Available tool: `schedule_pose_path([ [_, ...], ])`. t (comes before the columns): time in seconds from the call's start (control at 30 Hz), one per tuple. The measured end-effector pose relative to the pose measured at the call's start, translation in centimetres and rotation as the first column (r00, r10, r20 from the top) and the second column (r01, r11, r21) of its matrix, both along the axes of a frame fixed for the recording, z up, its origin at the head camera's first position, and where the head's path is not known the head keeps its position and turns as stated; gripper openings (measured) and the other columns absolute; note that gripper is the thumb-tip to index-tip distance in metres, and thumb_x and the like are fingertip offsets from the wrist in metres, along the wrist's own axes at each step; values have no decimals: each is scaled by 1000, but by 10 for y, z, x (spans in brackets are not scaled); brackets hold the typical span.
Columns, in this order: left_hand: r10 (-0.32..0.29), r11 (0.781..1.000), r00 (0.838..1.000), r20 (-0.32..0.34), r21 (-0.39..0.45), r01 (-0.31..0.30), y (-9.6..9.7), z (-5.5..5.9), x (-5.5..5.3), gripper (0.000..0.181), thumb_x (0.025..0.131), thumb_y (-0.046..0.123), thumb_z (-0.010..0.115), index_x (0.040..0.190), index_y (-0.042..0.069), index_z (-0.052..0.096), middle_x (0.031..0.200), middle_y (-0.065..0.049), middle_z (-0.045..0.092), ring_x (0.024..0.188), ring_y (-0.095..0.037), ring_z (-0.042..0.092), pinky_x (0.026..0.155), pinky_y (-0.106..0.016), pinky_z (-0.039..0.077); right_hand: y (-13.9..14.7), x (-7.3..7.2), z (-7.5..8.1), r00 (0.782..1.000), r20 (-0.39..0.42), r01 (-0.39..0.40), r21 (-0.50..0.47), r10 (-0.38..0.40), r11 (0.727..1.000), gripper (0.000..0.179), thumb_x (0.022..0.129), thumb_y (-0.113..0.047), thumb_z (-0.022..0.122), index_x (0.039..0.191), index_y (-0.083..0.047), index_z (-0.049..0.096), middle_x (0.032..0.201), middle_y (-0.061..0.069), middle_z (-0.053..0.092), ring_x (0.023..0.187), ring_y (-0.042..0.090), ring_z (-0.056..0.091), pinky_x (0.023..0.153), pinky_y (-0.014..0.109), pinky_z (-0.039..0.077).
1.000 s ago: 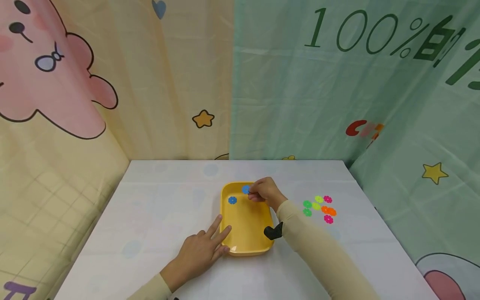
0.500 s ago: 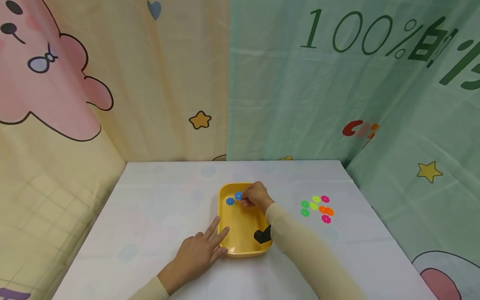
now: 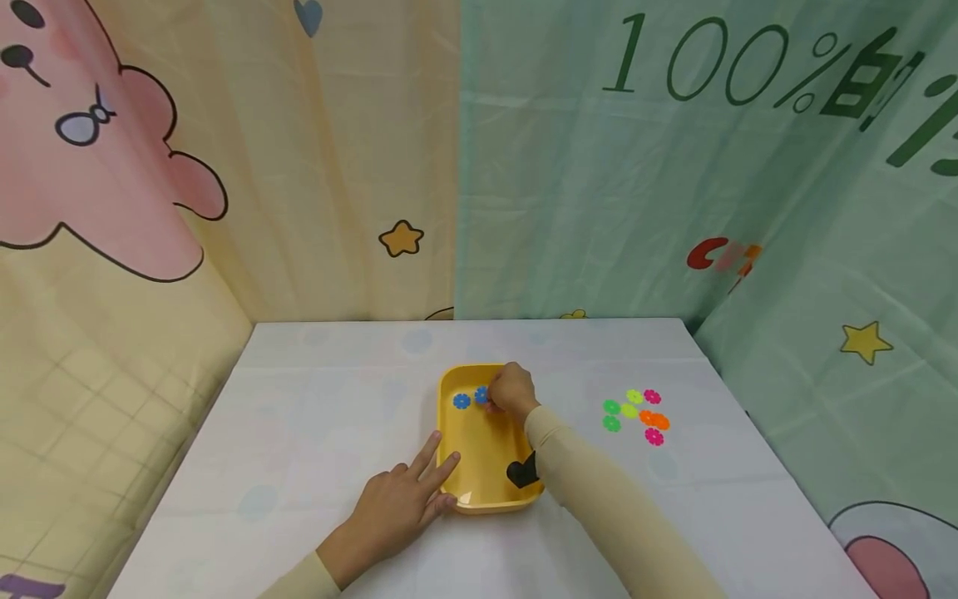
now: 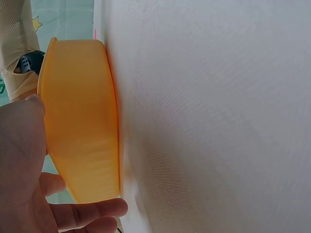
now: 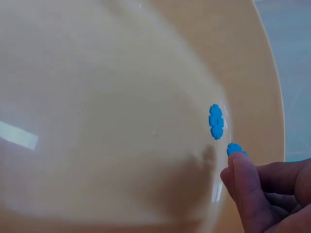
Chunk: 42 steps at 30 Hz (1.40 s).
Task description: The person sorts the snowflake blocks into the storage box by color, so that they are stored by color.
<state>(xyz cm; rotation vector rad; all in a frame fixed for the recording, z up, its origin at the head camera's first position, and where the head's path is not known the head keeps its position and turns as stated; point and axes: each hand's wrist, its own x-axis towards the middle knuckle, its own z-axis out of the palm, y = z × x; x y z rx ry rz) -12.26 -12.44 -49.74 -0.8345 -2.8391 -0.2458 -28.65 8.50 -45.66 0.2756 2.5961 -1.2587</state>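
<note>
A yellow tray (image 3: 482, 457) lies on the white table. My left hand (image 3: 391, 506) touches its left rim and near corner with spread, straight fingers; the left wrist view shows thumb and fingers against the tray wall (image 4: 82, 116). Over the tray's far end, my right hand (image 3: 513, 389) pinches a small blue flower-shaped plastic disc (image 5: 234, 147) between thumb and finger, which cover most of it. Just left of it a second blue disc (image 3: 461, 401) lies on the tray floor; in the right wrist view this disc (image 5: 216, 122) shows its notched edge.
Right of the tray, several flower-shaped discs in green, yellow, orange and pink (image 3: 630, 410) lie loosely grouped on the white table (image 3: 322, 399). Printed curtains (image 3: 569, 208) stand behind and beside the table. A black heart-shaped thing (image 3: 522, 472) sits at the right sleeve.
My right hand has moved left and slightly nearer with the pinched blue disc, bringing it beside the other blue disc. The left hand keeps its place on the tray.
</note>
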Motion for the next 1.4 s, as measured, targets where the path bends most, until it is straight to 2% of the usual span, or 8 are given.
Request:
schedule_pose_path([
  [0.2,6,1000,1000,7,-8,-6,0,0,-1,58,103,60,44,152,31,50,164,-10,36,72,-17,58,51,-27,40,0,-1,-1,999,-47,-18,48,20,999,14,92,5,65,82,8,74,68,16,72,58,26,72,46,23,50],
  [0.4,1,1000,1000,-2,-5,-1,0,-1,0,57,103,59,45,152,30,50,164,-10,36,71,-17,59,51,-27,40,-2,-1,-2,998,-54,-14,81,18,997,16,93,6,63,80,6,72,68,16,72,59,27,73,47,23,51],
  [0.53,3,1000,1000,-8,-7,-3,0,0,0,57,103,58,46,152,30,50,164,-11,36,72,-17,59,51,-27,39,-6,-3,-3,999,-39,21,88,-18,996,6,90,6,65,91,9,70,69,15,70,61,27,73,48,25,53],
  [0.77,3,1000,1000,22,-6,-3,1,0,1,58,104,60,42,154,31,48,165,-10,34,73,-17,59,52,-27,38,-10,-3,-7,999,4,52,95,-53,994,19,88,6,70,106,11,68,68,12,66,54,24,70,53,30,56],
  [0.93,4,1000,1000,-1,-19,-4,0,1,0,57,104,60,43,153,31,49,164,-10,36,71,-16,58,51,-27,38,-11,-4,-8,999,14,47,58,-48,997,23,88,6,71,109,12,67,68,16,69,53,24,70,56,33,58],
  [1.07,4,1000,1000,4,-19,-4,1,3,0,57,104,60,43,152,30,50,164,-10,36,71,-17,58,51,-27,38,-10,-5,-9,999,1,44,81,-44,996,23,87,6,70,109,12,66,67,15,69,49,22,67,50,30,55],
  [1.23,9,1000,1000,20,-24,-8,1,5,0,58,104,61,42,153,30,49,164,-10,36,71,-17,59,52,-27,39,-9,-6,-9,1000,0,27,105,-27,994,23,85,10,64,109,11,66,62,13,65,43,19,59,40,25,46],
  [1.4,4,1000,1000,21,-21,-3,0,6,0,57,104,60,42,153,30,50,164,-10,36,71,-17,60,52,-27,40,-10,-3,-10,1000,-22,10,106,-8,994,16,85,12,63,100,11,67,57,12,61,41,19,55,36,24,41],
])
